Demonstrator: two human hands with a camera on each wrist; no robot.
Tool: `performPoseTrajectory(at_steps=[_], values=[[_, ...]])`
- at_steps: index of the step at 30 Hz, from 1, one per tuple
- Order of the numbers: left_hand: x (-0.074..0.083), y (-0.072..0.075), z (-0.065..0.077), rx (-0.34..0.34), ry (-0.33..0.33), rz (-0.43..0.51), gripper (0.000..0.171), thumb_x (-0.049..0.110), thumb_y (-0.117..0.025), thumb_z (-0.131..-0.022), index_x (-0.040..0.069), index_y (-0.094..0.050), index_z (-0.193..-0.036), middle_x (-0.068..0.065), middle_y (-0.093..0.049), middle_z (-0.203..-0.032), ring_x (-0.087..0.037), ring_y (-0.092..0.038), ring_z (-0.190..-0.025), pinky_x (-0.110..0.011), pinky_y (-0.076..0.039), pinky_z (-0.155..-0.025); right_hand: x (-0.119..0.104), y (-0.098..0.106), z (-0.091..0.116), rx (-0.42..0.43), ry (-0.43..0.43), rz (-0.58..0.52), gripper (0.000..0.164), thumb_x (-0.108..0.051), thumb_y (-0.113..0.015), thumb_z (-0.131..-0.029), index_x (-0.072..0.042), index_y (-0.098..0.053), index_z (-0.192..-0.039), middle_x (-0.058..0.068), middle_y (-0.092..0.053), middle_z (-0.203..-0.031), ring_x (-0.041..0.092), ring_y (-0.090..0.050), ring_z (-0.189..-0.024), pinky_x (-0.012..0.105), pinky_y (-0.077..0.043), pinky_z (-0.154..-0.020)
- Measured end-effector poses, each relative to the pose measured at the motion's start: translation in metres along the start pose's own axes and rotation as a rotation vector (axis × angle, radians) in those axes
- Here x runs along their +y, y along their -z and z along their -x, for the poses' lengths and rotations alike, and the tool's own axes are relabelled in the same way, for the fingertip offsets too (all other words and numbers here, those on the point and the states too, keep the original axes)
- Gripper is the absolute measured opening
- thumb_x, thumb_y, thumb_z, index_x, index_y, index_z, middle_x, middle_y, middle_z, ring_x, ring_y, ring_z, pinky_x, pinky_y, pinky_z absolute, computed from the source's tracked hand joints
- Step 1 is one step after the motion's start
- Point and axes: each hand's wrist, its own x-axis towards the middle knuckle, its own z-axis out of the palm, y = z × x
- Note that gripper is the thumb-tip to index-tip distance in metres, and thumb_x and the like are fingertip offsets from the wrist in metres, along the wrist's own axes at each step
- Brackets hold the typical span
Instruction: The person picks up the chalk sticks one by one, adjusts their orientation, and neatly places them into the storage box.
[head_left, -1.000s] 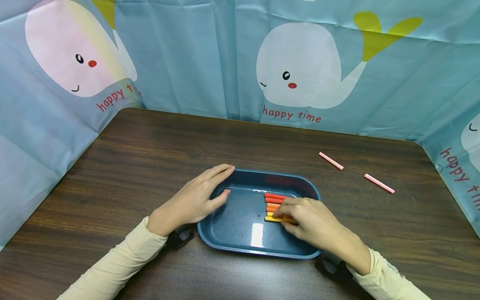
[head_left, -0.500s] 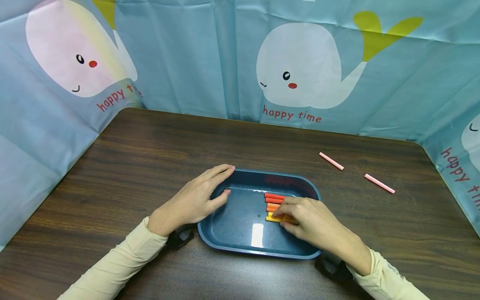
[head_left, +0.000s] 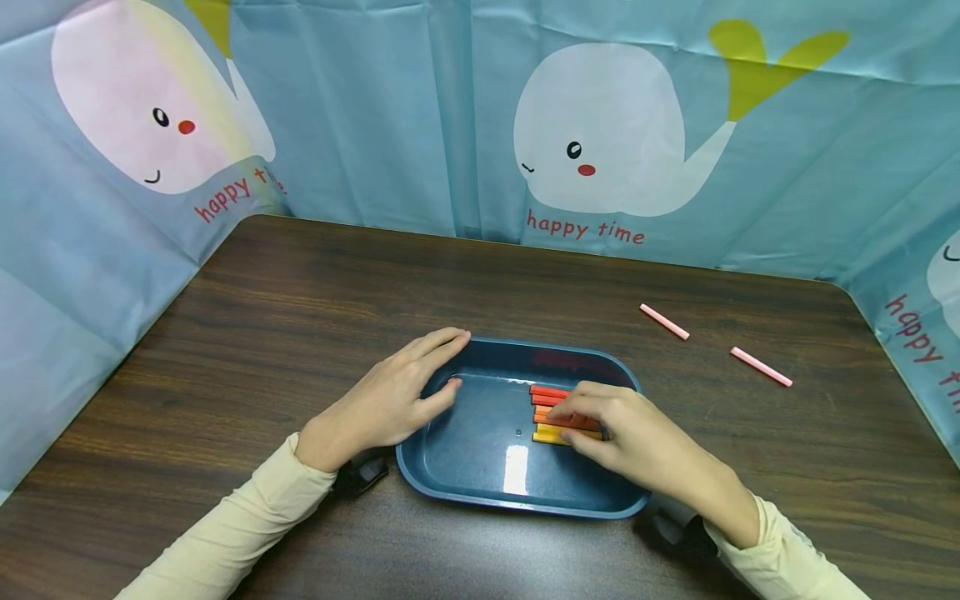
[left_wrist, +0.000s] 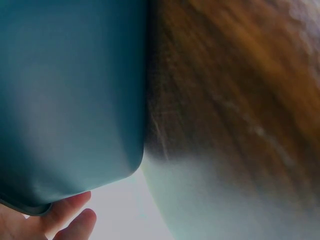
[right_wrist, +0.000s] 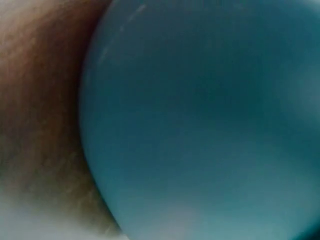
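Note:
My left hand (head_left: 393, 396) holds the left end of a blue plastic tray (head_left: 517, 504), its thumb inside the wall and its fingers at the far rim. In the left wrist view two fingertips (left_wrist: 80, 222) show below the tray's rim. Inside the tray, slim chalk-like sticks lie side by side: red sticks (head_left: 546, 400) at the back, orange sticks (head_left: 542, 418) in the middle, yellow sticks (head_left: 551, 437) in front. Over their right part is my right hand (head_left: 637, 429), fingers and thumb apart and close above the orange and yellow ones. It covers their right ends.
Two pink sticks lie apart on the dark wooden table (head_left: 337, 275), one pink stick (head_left: 664, 322) behind the tray's right corner and another pink stick (head_left: 761, 367) further right. A blue whale-print curtain (head_left: 360, 125) surrounds the table. The right wrist view is mostly blurred tray wall (right_wrist: 200, 125).
My right hand has let go of the yellow sticks, its fingers spreading and shifting slightly back and right. More of the yellow and orange sticks now shows. The left hand keeps its place.

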Motion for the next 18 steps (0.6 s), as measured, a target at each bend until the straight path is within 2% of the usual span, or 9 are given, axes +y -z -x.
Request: performPoseTrajectory(at_steps=[8, 12, 18], values=[[0.000, 0.000, 0.000, -0.005, 0.008, 0.004, 0.057, 0.028, -0.056, -0.100, 0.009, -0.041, -0.151, -0.012, -0.043, -0.155, -0.027, -0.043, -0.142, -0.049, -0.039, -0.114, 0.007, 0.013, 0.001, 0.093, 0.031, -0.105, 0.023, 0.000, -0.077, -0.082, -0.009, -0.075, -0.103, -0.003, -0.072, -0.095, 0.006, -0.062, -0.081, 0.026, -0.054, -0.064], [0.000, 0.000, 0.000, -0.005, 0.007, 0.001, 0.057, 0.028, -0.056, -0.100, 0.009, -0.041, -0.151, -0.011, -0.043, -0.155, -0.027, -0.044, -0.142, -0.049, -0.040, -0.114, 0.012, 0.020, 0.002, 0.123, 0.037, -0.092, 0.025, 0.002, -0.076, -0.081, -0.009, -0.074, -0.104, -0.002, -0.072, -0.095, 0.004, -0.064, -0.081, 0.027, -0.056, -0.066], [0.001, 0.001, 0.000, -0.007, 0.010, -0.001, 0.057, 0.029, -0.056, -0.100, 0.009, -0.041, -0.152, -0.012, -0.043, -0.155, -0.027, -0.044, -0.141, -0.049, -0.040, -0.113, 0.022, 0.031, 0.001, 0.168, 0.053, -0.055, 0.030, 0.002, -0.078, -0.079, -0.011, -0.074, -0.106, -0.004, -0.072, -0.096, 0.003, -0.064, -0.082, 0.020, -0.054, -0.068]])
